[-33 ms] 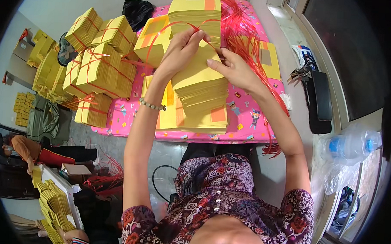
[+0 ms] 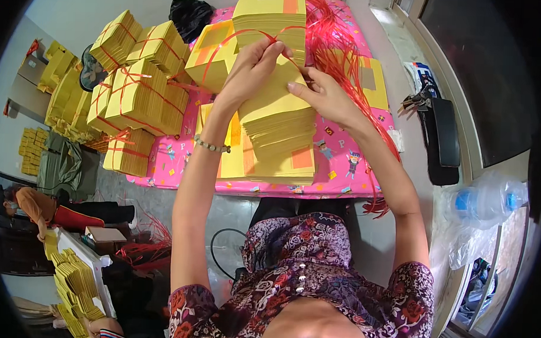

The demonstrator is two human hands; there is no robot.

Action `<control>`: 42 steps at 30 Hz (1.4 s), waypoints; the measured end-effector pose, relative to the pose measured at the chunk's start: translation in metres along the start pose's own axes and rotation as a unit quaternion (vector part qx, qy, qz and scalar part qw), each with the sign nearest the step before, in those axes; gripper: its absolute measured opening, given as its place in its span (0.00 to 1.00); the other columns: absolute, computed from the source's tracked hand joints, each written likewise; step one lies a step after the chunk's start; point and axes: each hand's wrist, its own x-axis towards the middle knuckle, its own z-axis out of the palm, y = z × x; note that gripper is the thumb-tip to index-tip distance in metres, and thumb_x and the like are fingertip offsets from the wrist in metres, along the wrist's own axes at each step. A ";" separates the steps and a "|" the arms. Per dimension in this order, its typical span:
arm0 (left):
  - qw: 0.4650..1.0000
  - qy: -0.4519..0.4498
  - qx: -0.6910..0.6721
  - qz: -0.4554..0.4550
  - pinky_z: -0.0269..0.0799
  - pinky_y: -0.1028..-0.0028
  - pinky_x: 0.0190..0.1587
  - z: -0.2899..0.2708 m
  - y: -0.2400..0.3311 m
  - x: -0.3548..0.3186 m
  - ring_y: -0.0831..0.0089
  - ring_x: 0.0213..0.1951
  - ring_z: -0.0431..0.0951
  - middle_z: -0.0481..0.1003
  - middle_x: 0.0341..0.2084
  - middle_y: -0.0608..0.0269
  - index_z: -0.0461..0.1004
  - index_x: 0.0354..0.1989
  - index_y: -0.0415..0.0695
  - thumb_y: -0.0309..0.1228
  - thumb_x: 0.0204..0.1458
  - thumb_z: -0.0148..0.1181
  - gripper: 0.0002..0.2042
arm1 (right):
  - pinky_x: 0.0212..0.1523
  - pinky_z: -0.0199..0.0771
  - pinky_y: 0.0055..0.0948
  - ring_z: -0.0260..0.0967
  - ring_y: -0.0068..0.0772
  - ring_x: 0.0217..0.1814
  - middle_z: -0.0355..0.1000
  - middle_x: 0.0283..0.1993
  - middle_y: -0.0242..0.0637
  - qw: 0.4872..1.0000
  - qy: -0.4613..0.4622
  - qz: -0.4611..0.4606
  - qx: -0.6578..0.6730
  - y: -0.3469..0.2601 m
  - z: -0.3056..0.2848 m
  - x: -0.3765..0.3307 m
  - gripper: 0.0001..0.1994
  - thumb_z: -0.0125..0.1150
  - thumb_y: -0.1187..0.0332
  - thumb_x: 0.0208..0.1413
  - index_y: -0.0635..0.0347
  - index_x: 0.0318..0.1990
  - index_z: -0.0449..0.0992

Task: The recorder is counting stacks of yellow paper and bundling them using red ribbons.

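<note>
Table: the pink patterned table cover (image 2: 342,165) is carrying everything.
Done: tied yellow paper bundles (image 2: 143,93) are piling up at my left.
In hand: the tall stack of yellow paper sheets (image 2: 278,124) is sitting before me, untied.
Fingers: my left hand (image 2: 253,70) and right hand (image 2: 323,96) are pinching the thin red plastic string (image 2: 239,40) closed over it.

Both forearms rise from the lower frame toward upper centre. The left hand (image 2: 253,64) pinches with curled fingers; the right hand (image 2: 326,96) meets it, fingers pointing left.

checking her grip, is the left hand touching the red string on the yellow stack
Touching. The head view shows the left hand pinching the red string above the yellow stack.
</note>
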 end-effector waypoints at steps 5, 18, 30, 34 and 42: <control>1.000 -0.002 -0.024 0.010 0.44 0.83 0.20 0.007 0.000 -0.001 0.90 0.18 0.49 0.51 0.14 0.81 0.74 0.34 0.43 0.40 0.62 0.44 0.15 | 0.57 0.63 0.32 0.64 0.35 0.57 0.65 0.55 0.47 0.997 0.002 -0.038 0.069 0.011 0.002 -0.004 0.28 0.57 0.61 0.56 0.71 0.58 0.59; 0.993 -0.037 -0.107 -0.029 0.49 0.83 0.21 0.000 -0.008 -0.001 0.87 0.18 0.54 0.55 0.13 0.78 0.70 0.33 0.43 0.39 0.62 0.43 0.14 | 0.59 0.60 0.32 0.60 0.35 0.60 0.60 0.59 0.45 0.997 -0.025 -0.012 0.068 0.012 -0.001 -0.008 0.31 0.56 0.57 0.57 0.67 0.62 0.55; 0.997 -0.013 -0.081 -0.004 0.52 0.83 0.20 -0.001 -0.011 -0.002 0.87 0.17 0.56 0.58 0.12 0.76 0.70 0.33 0.42 0.38 0.62 0.42 0.14 | 0.56 0.59 0.25 0.61 0.25 0.56 0.65 0.52 0.36 0.998 0.011 -0.018 -0.062 -0.013 -0.021 0.020 0.24 0.51 0.59 0.60 0.64 0.59 0.61; 0.996 -0.018 -0.085 0.029 0.53 0.83 0.21 0.002 -0.010 -0.002 0.87 0.17 0.56 0.58 0.13 0.76 0.70 0.34 0.43 0.39 0.63 0.42 0.14 | 0.47 0.64 0.22 0.63 0.20 0.45 0.68 0.45 0.30 0.997 0.044 -0.031 -0.048 -0.002 -0.022 0.058 0.19 0.42 0.58 0.63 0.58 0.57 0.65; 0.994 -0.031 -0.101 -0.007 0.55 0.82 0.21 -0.002 -0.016 0.001 0.86 0.17 0.59 0.60 0.13 0.74 0.69 0.32 0.43 0.38 0.62 0.42 0.14 | 0.59 0.56 0.30 0.61 0.28 0.57 0.64 0.56 0.37 0.996 -0.021 -0.083 -0.001 0.015 -0.020 0.075 0.24 0.43 0.55 0.61 0.60 0.59 0.63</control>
